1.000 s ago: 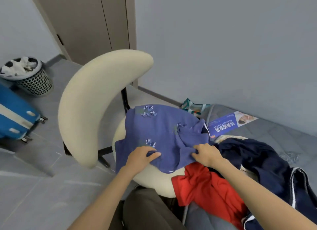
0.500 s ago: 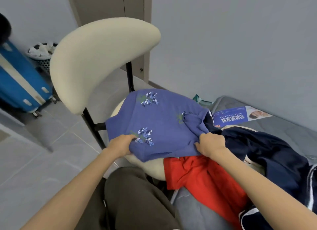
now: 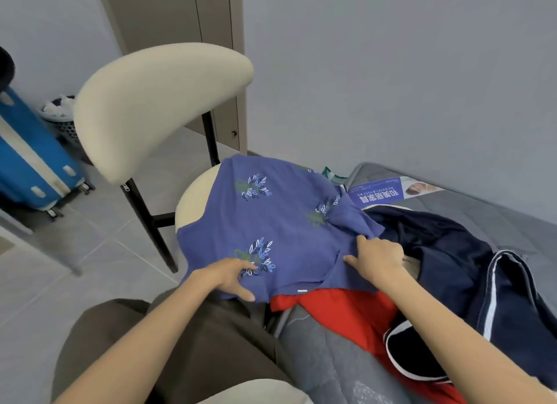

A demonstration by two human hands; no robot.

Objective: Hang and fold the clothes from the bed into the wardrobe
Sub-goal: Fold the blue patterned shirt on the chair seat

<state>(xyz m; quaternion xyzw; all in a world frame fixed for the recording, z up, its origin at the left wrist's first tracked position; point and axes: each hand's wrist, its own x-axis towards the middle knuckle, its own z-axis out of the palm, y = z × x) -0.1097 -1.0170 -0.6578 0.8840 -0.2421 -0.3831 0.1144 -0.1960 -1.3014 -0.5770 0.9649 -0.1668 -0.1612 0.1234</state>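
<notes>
Shirt (image 3: 280,223), blue with leaf prints, lies spread over the chair (image 3: 193,201) seat. Its right edge overlaps a navy garment (image 3: 446,253) and its near edge a red garment (image 3: 346,316), both on the bed (image 3: 482,204). Left hand (image 3: 229,275) rests on the near hem, fingers spread and fairly straight. Right hand (image 3: 378,259) presses the shirt's right edge with thumb and forefinger splayed; its other fingers are hidden.
</notes>
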